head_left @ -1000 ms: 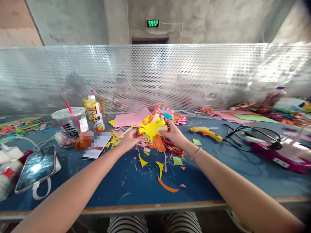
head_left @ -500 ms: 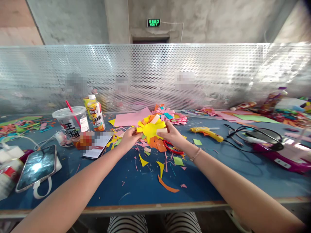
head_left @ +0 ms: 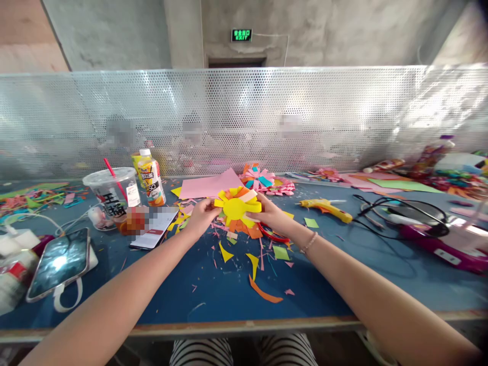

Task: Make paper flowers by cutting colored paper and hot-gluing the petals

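A yellow paper flower (head_left: 234, 207) with a round centre and strip petals, some of them orange, is held up between my two hands above the table. My left hand (head_left: 203, 215) pinches a petal at its left edge. On the other side, my right hand (head_left: 269, 214) is closed around the flower's right edge, its fingertips partly hidden behind the petals. Orange paper pieces and red-handled scissors (head_left: 273, 234) lie just below and to the right. Behind the flower rest a pink paper sheet (head_left: 209, 184) and a finished-looking pink, orange and blue paper flower (head_left: 258, 178).
A yellow glue gun (head_left: 326, 209) with a black cable lies to the right. On the left are a plastic cup (head_left: 110, 190) with a straw, a drink bottle (head_left: 151, 180) and a phone (head_left: 60, 264). Paper scraps (head_left: 253, 267) litter the table before a perforated metal screen (head_left: 244, 117).
My right thumb has slid off the front of the right petal and lower. The yellow flower has turned slightly, showing its petals more evenly. My left hand keeps its pinch.
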A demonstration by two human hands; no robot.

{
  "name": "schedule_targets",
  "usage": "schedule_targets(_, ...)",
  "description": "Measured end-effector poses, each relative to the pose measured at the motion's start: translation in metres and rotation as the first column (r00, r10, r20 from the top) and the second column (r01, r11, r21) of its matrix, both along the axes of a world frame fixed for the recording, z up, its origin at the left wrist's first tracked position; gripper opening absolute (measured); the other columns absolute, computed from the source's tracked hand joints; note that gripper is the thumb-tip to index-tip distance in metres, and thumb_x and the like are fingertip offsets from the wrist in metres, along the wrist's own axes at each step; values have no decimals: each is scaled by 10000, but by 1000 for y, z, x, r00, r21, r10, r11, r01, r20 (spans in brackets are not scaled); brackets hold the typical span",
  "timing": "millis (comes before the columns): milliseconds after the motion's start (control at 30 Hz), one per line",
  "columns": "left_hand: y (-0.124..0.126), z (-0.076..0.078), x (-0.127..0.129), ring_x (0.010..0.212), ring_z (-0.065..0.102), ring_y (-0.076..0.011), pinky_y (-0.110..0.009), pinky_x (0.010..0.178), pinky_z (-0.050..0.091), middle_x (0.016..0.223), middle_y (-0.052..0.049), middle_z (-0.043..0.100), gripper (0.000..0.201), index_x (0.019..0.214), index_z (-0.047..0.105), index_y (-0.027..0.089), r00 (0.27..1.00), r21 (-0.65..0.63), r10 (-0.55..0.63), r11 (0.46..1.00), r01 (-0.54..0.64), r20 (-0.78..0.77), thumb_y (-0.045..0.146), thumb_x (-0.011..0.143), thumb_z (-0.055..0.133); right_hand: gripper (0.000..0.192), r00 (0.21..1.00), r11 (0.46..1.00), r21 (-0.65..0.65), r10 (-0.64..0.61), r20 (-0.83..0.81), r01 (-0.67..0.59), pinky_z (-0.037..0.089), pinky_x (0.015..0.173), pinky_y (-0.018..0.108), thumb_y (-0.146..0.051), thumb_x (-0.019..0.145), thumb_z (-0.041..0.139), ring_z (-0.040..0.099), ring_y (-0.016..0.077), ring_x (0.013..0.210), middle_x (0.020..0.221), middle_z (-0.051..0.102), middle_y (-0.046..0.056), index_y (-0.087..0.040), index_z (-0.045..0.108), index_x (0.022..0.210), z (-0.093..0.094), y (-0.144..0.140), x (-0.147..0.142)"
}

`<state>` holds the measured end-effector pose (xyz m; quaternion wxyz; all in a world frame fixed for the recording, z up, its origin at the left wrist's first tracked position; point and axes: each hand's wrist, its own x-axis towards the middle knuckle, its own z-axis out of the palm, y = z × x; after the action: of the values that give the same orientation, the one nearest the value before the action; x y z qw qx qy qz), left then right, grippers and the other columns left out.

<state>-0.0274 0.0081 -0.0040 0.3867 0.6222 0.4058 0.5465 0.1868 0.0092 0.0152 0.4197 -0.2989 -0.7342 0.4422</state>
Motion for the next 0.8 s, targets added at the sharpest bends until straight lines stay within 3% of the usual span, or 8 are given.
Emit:
schedule_targets(167,1,0,-1,687,565,-152,-259,651,436,697,0,595,155,734,583,148,999,-13,-6,1000,6,34,241,610,583,501,1000,1000,3,15,12,-15,452,908,364,-278,691,644,559,179,1020,1184,544,56,-238,439,1146,0,0,1)
schedule_targets(533,3,0,-2,657,554,-168,-246,585,410,604,7,580,109,665,594,153,972,42,157,988,-152,-174,194,583,535,502,998,1000,-3,-10,59,10,469,875,346,-271,704,617,563,164,970,1139,556,53,-228,437,1170,4,-6,-2)
schedule_targets(800,4,0,-4,621,523,-153,-234,557,380,567,19,543,81,618,572,158,976,38,144,989,-140,-163,195,578,512,508,999,999,21,44,8,-44,461,877,338,-258,668,653,565,163,977,1122,563,53,-220,459,1135,-1,-1,-4)
